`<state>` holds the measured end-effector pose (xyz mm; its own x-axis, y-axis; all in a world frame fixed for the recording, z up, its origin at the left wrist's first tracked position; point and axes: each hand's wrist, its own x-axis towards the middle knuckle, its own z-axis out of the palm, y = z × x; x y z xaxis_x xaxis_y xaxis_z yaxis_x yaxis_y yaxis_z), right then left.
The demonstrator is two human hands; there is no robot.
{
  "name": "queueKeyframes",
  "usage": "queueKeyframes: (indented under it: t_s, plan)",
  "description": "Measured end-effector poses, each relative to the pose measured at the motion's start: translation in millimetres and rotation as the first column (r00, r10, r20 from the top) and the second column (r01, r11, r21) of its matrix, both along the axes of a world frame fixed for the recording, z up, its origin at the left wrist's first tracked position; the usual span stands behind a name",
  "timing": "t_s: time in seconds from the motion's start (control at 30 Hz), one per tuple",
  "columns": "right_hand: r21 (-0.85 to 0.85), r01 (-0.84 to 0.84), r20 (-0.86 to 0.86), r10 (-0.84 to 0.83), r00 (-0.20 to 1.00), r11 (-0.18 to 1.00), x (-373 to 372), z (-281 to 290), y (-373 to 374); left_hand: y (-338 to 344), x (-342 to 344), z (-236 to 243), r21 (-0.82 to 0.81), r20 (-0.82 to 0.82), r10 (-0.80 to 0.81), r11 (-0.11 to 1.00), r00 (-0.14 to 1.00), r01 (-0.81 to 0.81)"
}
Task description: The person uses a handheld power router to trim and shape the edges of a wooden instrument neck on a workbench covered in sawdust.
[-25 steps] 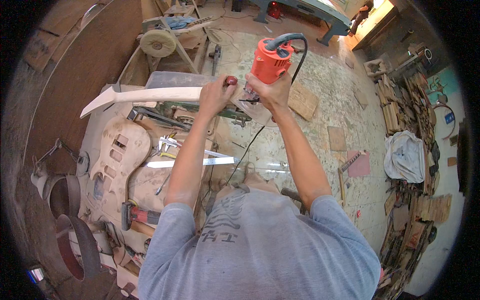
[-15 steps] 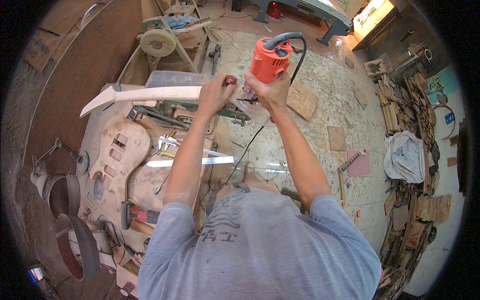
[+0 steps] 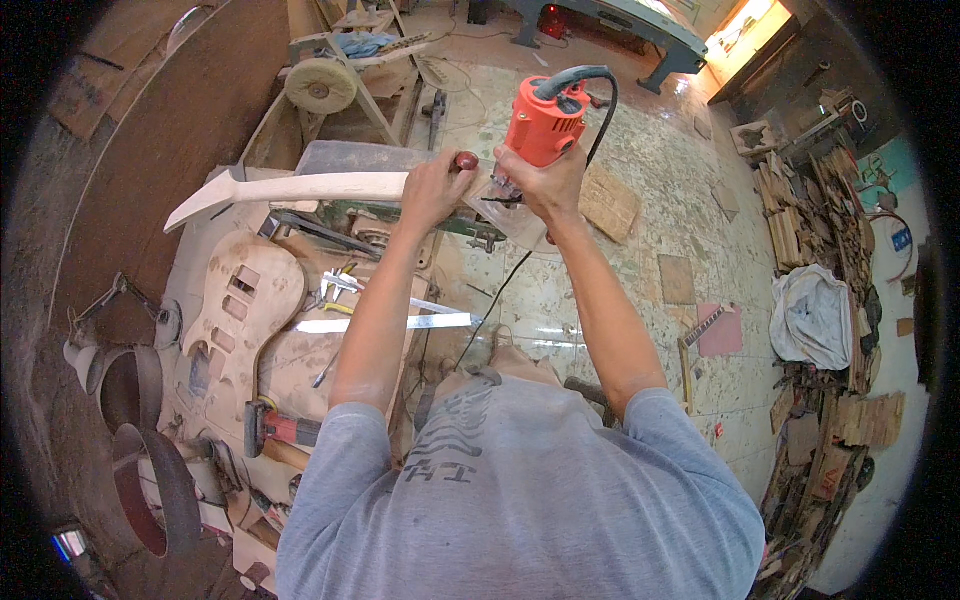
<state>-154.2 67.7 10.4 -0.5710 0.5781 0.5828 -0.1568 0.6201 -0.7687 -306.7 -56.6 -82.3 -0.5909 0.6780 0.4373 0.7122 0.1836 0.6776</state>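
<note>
Two hands are seen at work in the head view. An orange router (image 3: 543, 125) is gripped by the closed right hand (image 3: 540, 185). A small red knob (image 3: 466, 160) beside it is clasped by the left hand (image 3: 432, 187), over a pale guitar neck (image 3: 290, 188) lying at the workbench's (image 3: 290, 355) far edge.

The right hand (image 3: 545, 185) hides the router (image 3: 543, 125) base.

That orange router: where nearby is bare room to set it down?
Bare floor shows between the person's right forearm and the pink sheet. The bench left of the orange router is crowded: guitar body, metal ruler, curved wooden neck blank.
</note>
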Motion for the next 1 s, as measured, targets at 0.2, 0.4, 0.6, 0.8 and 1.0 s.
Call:
queueKeyframes:
  t_s: [0.2, 0.4, 0.6, 0.8, 1.0]
  plan:
    - [-0.04, 0.001, -0.012, -0.002, 1.0, 0.999, -2, -3, 7, 0, 3, 1, 0.037, -0.012, 0.006, 0.999, 1.0, -0.006]
    - [-0.01, -0.026, -0.081, 0.025, 0.996, 1.0, -7, -6, 13, 1, 3, 5, 0.005, 0.012, 0.009, 1.0, 1.0, -0.009]
    - [-0.017, -0.035, -0.056, 0.034, 0.998, 0.999, -6, -2, 13, 1, 4, 6, 0.023, 0.011, 0.021, 1.0, 1.0, -0.021]
    - [-0.02, -0.034, -0.04, 0.033, 0.999, 0.999, -5, 1, 12, 3, 3, 2, 0.011, -0.006, 0.036, 0.999, 0.999, -0.036]
    - [-0.024, -0.026, -0.023, 0.026, 0.999, 0.999, -3, 1, 8, 2, 1, 1, -0.044, -0.02, 0.036, 0.998, 0.999, -0.037]
